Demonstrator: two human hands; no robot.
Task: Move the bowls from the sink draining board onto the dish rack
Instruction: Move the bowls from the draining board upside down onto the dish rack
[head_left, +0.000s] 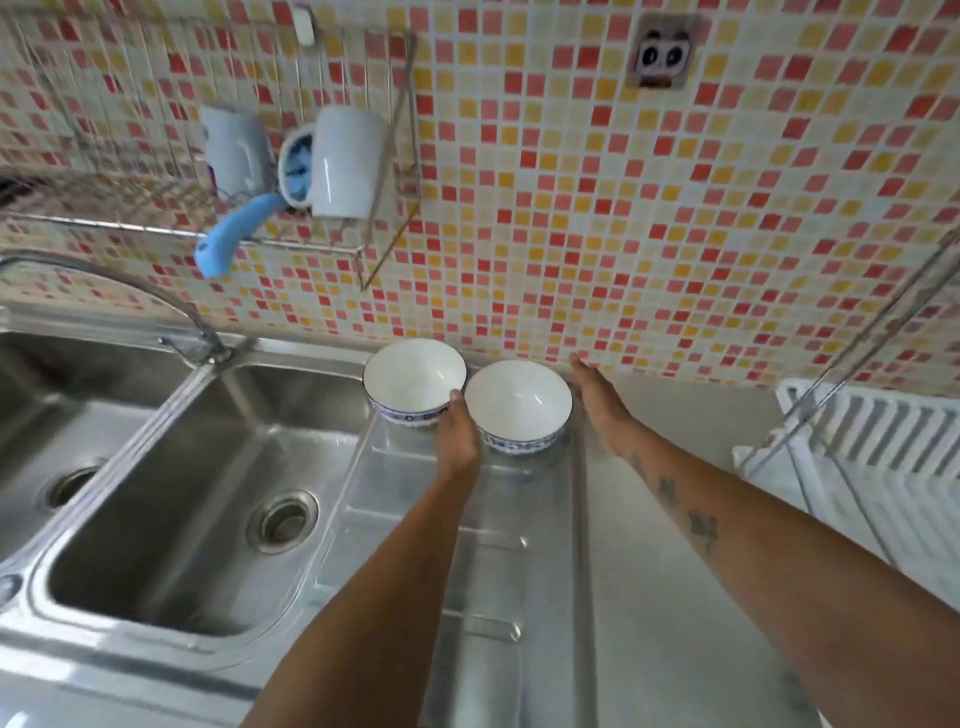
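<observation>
Two white bowls with blue patterned bands stand upright, side by side, at the far end of the steel draining board (483, 571), close to the tiled wall. My left hand (457, 439) reaches into the gap between the left bowl (410, 376) and the right bowl (517, 400), one fingertip at the left bowl's rim. My right hand (597, 397) lies stretched out just right of the right bowl, fingers straight and pointing at the wall. Neither hand has lifted a bowl. A white slatted dish rack (883, 447) with a metal wire frame stands at the right.
A double steel sink (171, 499) with a curved tap (171, 306) lies to the left. On the wall above it hangs a wire rack (130, 208) holding white mugs (348, 161) and a blue-handled brush (228, 239). Grey counter runs between the draining board and the white rack.
</observation>
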